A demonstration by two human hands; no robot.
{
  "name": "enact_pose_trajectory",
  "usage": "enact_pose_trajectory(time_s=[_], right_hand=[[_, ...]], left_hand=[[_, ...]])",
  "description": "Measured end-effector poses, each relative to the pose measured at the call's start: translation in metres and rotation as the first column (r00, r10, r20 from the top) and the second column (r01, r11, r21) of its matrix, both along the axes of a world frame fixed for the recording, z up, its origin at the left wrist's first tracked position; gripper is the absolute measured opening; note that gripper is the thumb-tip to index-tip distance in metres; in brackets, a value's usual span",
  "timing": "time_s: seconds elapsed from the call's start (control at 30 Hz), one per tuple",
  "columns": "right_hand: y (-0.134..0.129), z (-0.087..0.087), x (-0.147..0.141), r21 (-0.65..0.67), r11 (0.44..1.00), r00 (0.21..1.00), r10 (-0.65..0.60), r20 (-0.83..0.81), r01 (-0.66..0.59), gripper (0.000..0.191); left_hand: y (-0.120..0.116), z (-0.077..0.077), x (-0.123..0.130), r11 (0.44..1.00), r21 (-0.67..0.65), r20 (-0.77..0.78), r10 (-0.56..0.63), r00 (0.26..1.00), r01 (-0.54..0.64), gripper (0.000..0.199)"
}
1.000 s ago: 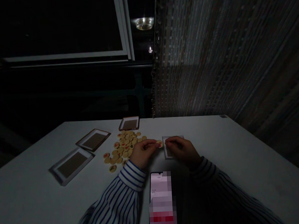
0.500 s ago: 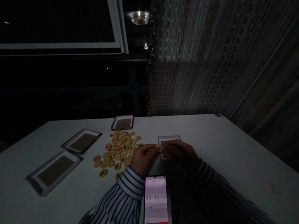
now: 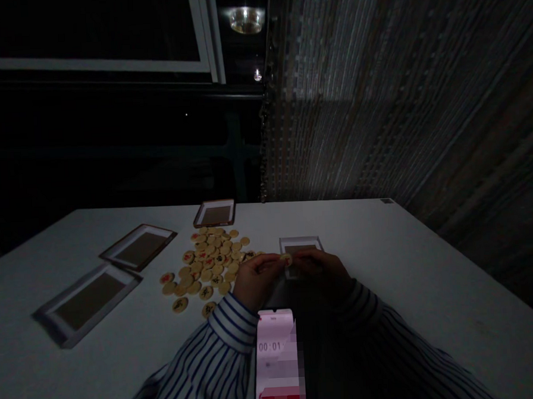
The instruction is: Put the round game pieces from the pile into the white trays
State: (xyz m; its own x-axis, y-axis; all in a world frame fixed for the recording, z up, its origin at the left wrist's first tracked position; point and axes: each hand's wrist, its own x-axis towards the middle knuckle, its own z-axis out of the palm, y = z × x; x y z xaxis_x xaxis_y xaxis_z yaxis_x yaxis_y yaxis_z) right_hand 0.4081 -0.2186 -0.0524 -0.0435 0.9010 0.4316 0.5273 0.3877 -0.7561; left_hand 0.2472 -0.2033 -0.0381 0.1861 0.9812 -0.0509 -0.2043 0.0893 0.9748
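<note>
A round wooden xiangqi piece (image 3: 286, 260) with a red character is pinched in the fingertips of my left hand (image 3: 258, 278). My right hand (image 3: 321, 271) meets it from the other side, its fingertips closed on the piece's right edge. Both hands are above the near part of a small shallow box (image 3: 321, 244) with a white rim, which they partly cover. Left of my left hand spreads a heap of similar xiangqi pieces (image 3: 211, 262), some showing red or black characters and others blank sides.
On the white table (image 3: 386, 264) at left lie a white-rimmed box (image 3: 47, 318) and a brown-edged box (image 3: 112, 246). Another brown-edged box (image 3: 198, 218) stands behind the heap. A phone (image 3: 273, 330) showing a timer lies between my forearms. A strand curtain (image 3: 355, 99) hangs behind the table.
My right hand has moved left to the piece, its fingers now meeting it. My left hand still holds the piece, and the view has shifted slightly.
</note>
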Motion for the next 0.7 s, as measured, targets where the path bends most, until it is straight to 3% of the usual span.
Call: enact_pose_trajectory(time_s=[0.7], right_hand=[[-0.0025, 0.0085, -0.0042, -0.04, 0.999, 0.998, 0.035, -0.045, -0.037, 0.019]], left_hand=[[0.0004, -0.007, 0.0015, 0.998, -0.056, -0.01, -0.039, 0.999, 0.038, 0.031]])
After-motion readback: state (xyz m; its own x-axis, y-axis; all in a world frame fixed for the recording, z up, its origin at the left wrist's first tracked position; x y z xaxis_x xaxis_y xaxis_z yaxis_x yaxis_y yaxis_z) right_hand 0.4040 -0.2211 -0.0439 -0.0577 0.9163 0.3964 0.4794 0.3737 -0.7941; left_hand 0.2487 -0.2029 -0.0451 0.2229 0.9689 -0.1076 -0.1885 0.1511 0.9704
